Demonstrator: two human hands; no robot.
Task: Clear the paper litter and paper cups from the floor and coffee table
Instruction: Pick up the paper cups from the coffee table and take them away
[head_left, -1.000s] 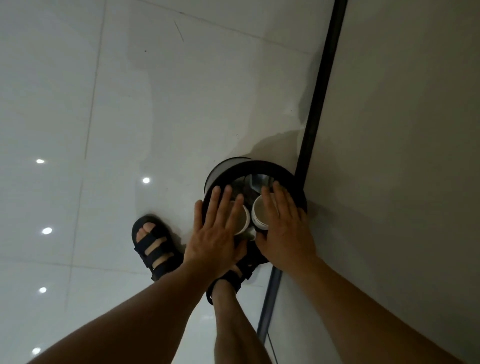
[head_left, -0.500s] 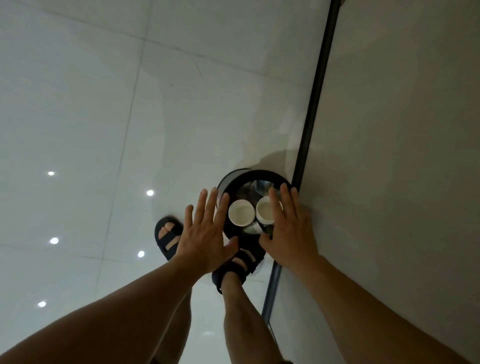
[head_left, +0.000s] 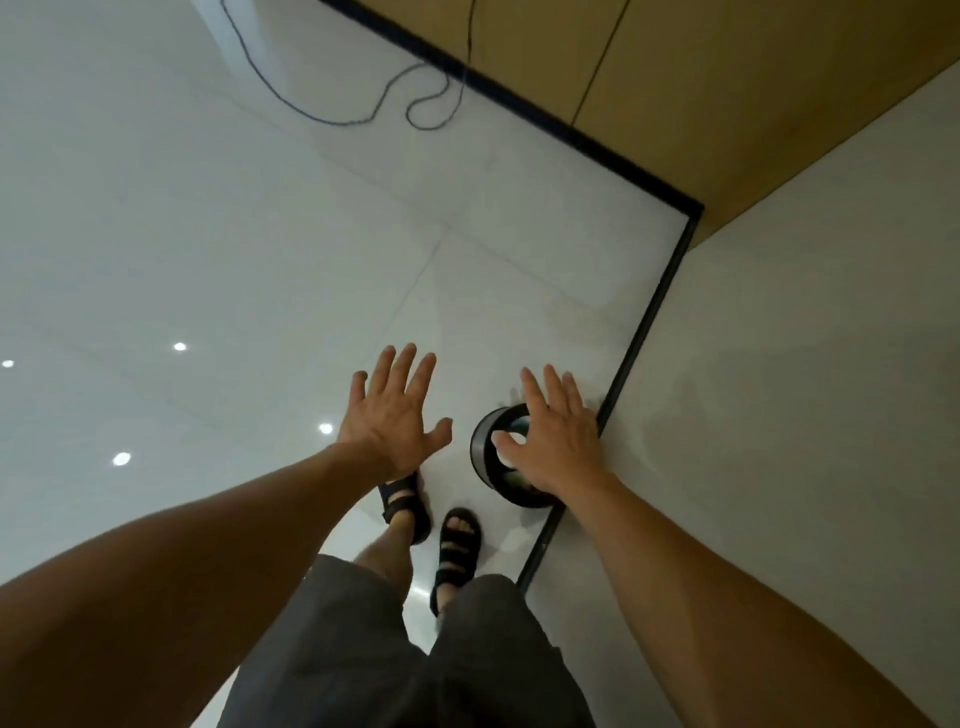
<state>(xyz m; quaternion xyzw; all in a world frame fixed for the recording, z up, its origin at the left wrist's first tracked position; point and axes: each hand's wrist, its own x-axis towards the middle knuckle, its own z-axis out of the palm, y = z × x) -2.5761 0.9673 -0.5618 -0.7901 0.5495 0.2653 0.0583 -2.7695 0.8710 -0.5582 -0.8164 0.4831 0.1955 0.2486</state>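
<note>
Four light spots: round bright reflections, scattered on the left part of the floor.
Floor: pale glossy tiles, thin joints visible.
Left hand: palm down, fingers straight and spread, thumb out to the right; holds nothing. It is over bare tile, left of the bin and apart from it.
Cable: thin and dark, lying in loose loops on the floor at the far end, near the wooden panel.
Sandals: black strap type, both feet on the floor, between the two forearms. The left one is partly covered by the left wrist.
Shorts: dark grey, bottom centre.
Bin: round, black rim, standing upright on the floor just beside the skirting strip, right of the feet.
Paper cup: only a pale patch shows inside the bin's mouth, beside the right thumb; number of cups cannot be told.
Right hand: palm down, fingers straight and close together, grasping nothing. It overlaps most of the bin's opening in this view; contact with the rim cannot be told.
Skirting strip: black line along the foot of the wall, turning at the corner.
Wall: plain grey, right side.
Wooden panel: brown, top right, with a vertical seam.
</note>
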